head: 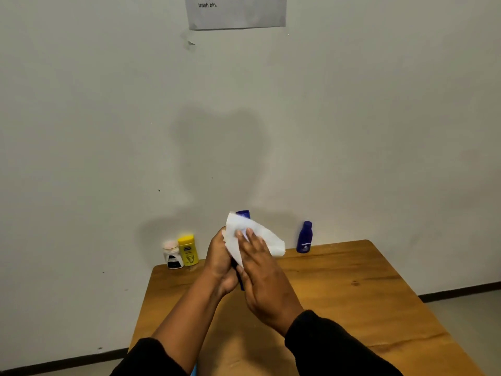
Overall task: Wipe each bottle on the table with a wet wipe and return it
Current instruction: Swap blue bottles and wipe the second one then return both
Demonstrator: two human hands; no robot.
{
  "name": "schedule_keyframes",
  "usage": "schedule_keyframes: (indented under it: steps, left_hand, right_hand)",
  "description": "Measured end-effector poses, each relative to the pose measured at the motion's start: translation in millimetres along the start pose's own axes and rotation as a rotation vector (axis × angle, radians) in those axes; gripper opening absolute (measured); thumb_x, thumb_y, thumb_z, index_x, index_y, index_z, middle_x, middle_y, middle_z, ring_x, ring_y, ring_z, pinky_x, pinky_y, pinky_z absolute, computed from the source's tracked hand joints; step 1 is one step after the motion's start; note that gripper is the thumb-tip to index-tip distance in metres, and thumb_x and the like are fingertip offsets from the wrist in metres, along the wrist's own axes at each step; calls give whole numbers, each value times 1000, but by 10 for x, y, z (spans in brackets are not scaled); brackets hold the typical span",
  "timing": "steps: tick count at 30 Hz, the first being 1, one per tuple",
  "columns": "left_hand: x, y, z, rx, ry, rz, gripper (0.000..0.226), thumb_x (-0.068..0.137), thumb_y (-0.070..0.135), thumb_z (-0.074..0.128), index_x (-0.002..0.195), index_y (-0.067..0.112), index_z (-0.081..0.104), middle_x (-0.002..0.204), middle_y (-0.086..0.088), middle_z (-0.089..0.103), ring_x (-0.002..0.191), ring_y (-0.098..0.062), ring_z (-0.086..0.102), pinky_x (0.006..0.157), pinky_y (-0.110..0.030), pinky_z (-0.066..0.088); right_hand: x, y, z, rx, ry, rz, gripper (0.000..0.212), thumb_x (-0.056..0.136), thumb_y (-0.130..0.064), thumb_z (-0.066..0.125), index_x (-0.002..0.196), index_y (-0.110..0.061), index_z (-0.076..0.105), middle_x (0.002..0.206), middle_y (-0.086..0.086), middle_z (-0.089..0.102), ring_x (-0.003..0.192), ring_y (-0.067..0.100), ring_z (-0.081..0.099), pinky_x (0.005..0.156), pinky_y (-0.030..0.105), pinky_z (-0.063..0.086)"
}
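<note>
A blue bottle (243,214) is held upright above the wooden table (352,289), mostly hidden; only its cap and a strip of its lower body show. My left hand (221,263) grips it from the left. My right hand (267,278) presses a white wet wipe (257,238) against the bottle's right side. At the table's far left stand a white bottle (172,255) and a yellow bottle (188,249), side by side. A small blue bottle (305,237) stands at the far edge to the right.
The table stands against a pale wall. A printed sheet of paper (235,10) hangs on the wall above. Grey floor shows to the right of the table.
</note>
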State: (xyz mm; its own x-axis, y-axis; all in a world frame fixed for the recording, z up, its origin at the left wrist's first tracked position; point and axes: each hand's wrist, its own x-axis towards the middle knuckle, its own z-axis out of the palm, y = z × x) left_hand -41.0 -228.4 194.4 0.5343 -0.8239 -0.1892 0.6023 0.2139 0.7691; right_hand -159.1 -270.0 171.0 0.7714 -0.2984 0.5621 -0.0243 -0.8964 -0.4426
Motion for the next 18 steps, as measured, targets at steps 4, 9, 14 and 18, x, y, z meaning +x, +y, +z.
schedule_keyframes:
  steps: [4,9,14,18]
  left_hand:
    - [43,47,0,19,26,-23,50,95,43,40,108,6,71,106,-19,69,103,-36,64,98,-50,49]
    - [95,41,98,46,64,85,43,96,35,40,103,13,77,110,-15,73,103,-28,70,78,-35,59]
    - [165,130,131,3,65,80,44,97,34,37,106,11,73,104,-13,73,95,-27,71,89,-39,54]
    - [170,212,52,-2,136,13,36,93,34,44,100,6,65,83,-15,71,72,-27,69,78,-38,53]
  right_hand:
    - [-59,95,17,-81,-27,-40,57,100,-24,38,151,-13,15,157,-7,13,148,8,6,118,41,15]
    - [368,118,-138,65,-42,85,56,104,-20,34,151,-23,3,162,-8,4,148,0,-3,122,29,10]
    - [354,11,-73,116,-22,137,56,104,-24,32,151,-26,2,160,-12,3,148,0,-4,122,29,8]
    - [51,3,26,82,-75,68,58,102,-29,30,152,-28,0,161,-16,3,148,0,-4,122,35,11]
